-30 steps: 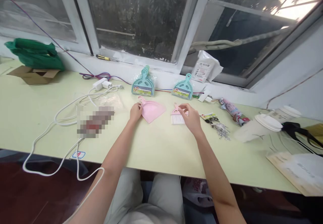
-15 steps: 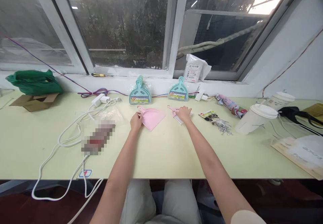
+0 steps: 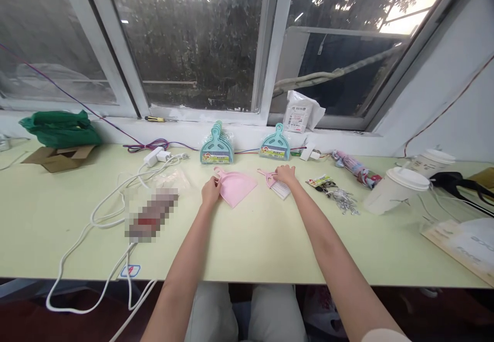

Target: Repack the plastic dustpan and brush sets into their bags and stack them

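Note:
A pink dustpan lies on the pale yellow-green table, its wide edge towards the right. My left hand pinches its left side close to the handle. To the right lies a small pink brush with white bristles, its handle pointing up and left. My right hand rests at the brush's upper right edge with fingers curled over it. Behind them, blue-green dustpan and brush sets stand against the wall, one stack at the left and another at the right.
White cables and a blurred-out object lie at the left, near an open cardboard box. On the right are metal keychains, a folded umbrella, white cups and a flat package.
The brush's bristles now show more fully beside my right hand, whose fingers have shifted to its upper edge. The whole view has moved slightly; my left hand stays at the dustpan.

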The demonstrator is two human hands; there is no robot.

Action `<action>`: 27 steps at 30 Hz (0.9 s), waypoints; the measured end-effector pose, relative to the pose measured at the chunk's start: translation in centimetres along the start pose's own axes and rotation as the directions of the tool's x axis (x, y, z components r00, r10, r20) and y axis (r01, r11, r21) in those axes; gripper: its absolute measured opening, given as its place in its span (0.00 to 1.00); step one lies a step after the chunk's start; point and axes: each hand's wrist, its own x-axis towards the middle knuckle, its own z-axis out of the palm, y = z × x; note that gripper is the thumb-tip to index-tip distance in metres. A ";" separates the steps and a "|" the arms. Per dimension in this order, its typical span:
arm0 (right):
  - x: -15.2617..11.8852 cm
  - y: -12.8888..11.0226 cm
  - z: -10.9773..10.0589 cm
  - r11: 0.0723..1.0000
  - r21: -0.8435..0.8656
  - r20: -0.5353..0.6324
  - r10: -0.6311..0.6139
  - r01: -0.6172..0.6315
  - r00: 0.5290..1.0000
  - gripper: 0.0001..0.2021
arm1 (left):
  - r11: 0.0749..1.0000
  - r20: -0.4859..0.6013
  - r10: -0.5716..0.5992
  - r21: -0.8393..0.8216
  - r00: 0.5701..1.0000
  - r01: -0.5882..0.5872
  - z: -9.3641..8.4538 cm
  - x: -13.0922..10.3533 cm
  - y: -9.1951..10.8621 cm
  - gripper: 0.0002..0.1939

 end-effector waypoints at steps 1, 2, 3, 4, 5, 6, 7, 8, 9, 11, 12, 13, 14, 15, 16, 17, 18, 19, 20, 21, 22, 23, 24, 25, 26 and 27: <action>0.0 0.2 0.0 1.000 -0.006 -0.011 -0.020 0.020 1.000 0.16 | 1.000 0.002 0.003 0.005 1.000 -0.003 0.0 0.1 0.0 0.10; -0.1 0.2 -0.1 0.999 -0.015 -0.016 -0.038 0.038 0.999 0.18 | 1.000 0.005 0.004 0.009 1.000 -0.004 0.1 0.1 0.0 0.10; -0.2 0.0 0.0 0.998 -0.026 -0.015 -0.050 0.050 0.999 0.19 | 1.000 0.008 0.006 0.012 1.000 -0.007 0.1 0.2 0.0 0.10; -0.3 -0.3 0.0 0.998 -0.037 -0.006 -0.054 0.054 0.999 0.21 | 1.000 0.009 0.009 0.015 1.000 -0.009 0.1 0.3 0.0 0.09; -0.5 -0.7 0.0 0.998 -0.047 0.012 -0.045 0.045 0.999 0.22 | 1.000 0.007 0.013 0.017 1.000 -0.013 0.2 0.3 0.0 0.09; -0.7 -1.2 0.0 0.998 -0.057 0.037 -0.029 0.031 0.999 0.22 | 1.000 0.001 0.016 0.021 1.000 -0.016 0.2 0.4 0.0 0.10; -0.9 -1.7 0.1 0.998 -0.064 0.061 -0.011 0.015 0.998 0.22 | 1.000 -0.006 0.017 0.026 1.000 -0.017 0.3 0.4 -0.1 0.10; -1.2 -2.3 0.1 0.998 -0.067 0.075 0.007 -0.002 0.997 0.23 | 0.999 -0.015 0.018 0.034 1.000 -0.017 0.3 0.4 -0.1 0.10; -1.5 -2.8 0.1 0.997 -0.070 0.071 0.025 -0.020 0.997 0.24 | 0.999 -0.021 0.017 0.046 1.000 -0.016 0.3 0.3 -0.1 0.10; -2.1 -3.7 0.1 0.995 -0.076 0.006 0.062 -0.061 0.998 0.26 | 0.997 -0.027 0.012 0.070 1.000 -0.010 0.2 0.0 0.0 0.11; -2.5 -4.0 0.1 0.994 -0.075 -0.029 0.082 -0.084 0.996 0.26 | 0.997 -0.027 0.012 0.080 1.000 -0.010 0.2 -0.2 0.0 0.11; -2.8 -4.2 0.2 0.992 -0.075 -0.046 0.098 -0.102 0.994 0.25 | 0.996 -0.027 0.018 0.087 0.999 -0.015 0.2 -0.3 0.1 0.11; -3.1 -4.3 0.2 0.991 -0.077 -0.038 0.106 -0.109 0.994 0.22 | 0.996 -0.028 0.026 0.092 0.999 -0.023 0.2 -0.4 0.1 0.11; -3.3 -4.3 0.3 0.991 -0.084 -0.019 0.105 -0.106 0.994 0.18 | 0.995 -0.030 0.035 0.095 0.999 -0.032 0.1 -0.5 0.2 0.11; -3.5 -4.2 0.4 0.991 -0.096 -0.004 0.097 -0.097 0.995 0.16 | 0.994 -0.035 0.044 0.099 0.998 -0.040 0.1 -0.6 0.2 0.11; -3.7 -4.1 0.5 0.990 -0.110 -0.006 0.087 -0.087 0.996 0.16 | 0.994 -0.040 0.051 0.103 0.998 -0.047 0.1 -0.7 0.2 0.11; -3.8 -3.9 0.6 0.989 -0.122 -0.026 0.081 -0.083 0.996 0.16 | 0.993 -0.045 0.055 0.106 0.997 -0.050 0.1 -0.7 0.2 0.11; -3.8 -3.7 0.6 0.988 -0.128 -0.052 0.082 -0.088 0.995 0.17 | 0.993 -0.048 0.059 0.107 0.997 -0.054 0.1 -0.8 0.1 0.11; -3.8 -3.5 0.6 0.988 -0.121 -0.073 0.087 -0.095 0.994 0.18 | 0.993 -0.048 0.060 0.106 0.997 -0.055 0.1 -0.9 0.1 0.10; -3.8 -3.3 0.5 0.990 -0.101 -0.088 0.086 -0.095 0.992 0.19 | 0.993 -0.044 0.059 0.104 0.997 -0.054 0.0 -1.0 0.1 0.10; -3.7 -3.3 0.3 0.994 -0.069 -0.096 0.081 -0.088 0.992 0.20 | 0.993 -0.038 0.058 0.103 0.998 -0.054 0.0 -1.1 0.1 0.10; -3.7 -3.4 0.0 0.997 -0.028 -0.104 0.070 -0.073 0.992 0.19 | 0.993 -0.025 0.056 0.102 0.998 -0.053 0.0 -1.3 0.2 0.10; -3.7 -3.7 -0.3 0.999 0.021 -0.116 0.051 -0.049 0.992 0.19 | 0.993 -0.010 0.052 0.105 0.999 -0.051 0.1 -1.5 0.4 0.10; -3.7 -4.1 -0.7 0.997 0.071 -0.128 0.027 -0.018 0.991 0.18 | 0.993 0.006 0.052 0.110 0.999 -0.053 0.2 -1.8 0.7 0.11; -3.8 -4.8 -1.0 0.993 0.116 -0.133 -0.004 0.020 0.991 0.17 | 0.991 0.025 0.060 0.116 0.998 -0.063 0.4 -2.2 1.1 0.13; -4.0 -5.6 -1.3 0.986 0.151 -0.133 -0.045 0.066 0.990 0.16 | 0.989 0.049 0.083 0.119 0.995 -0.089 0.6 -2.6 1.7 0.15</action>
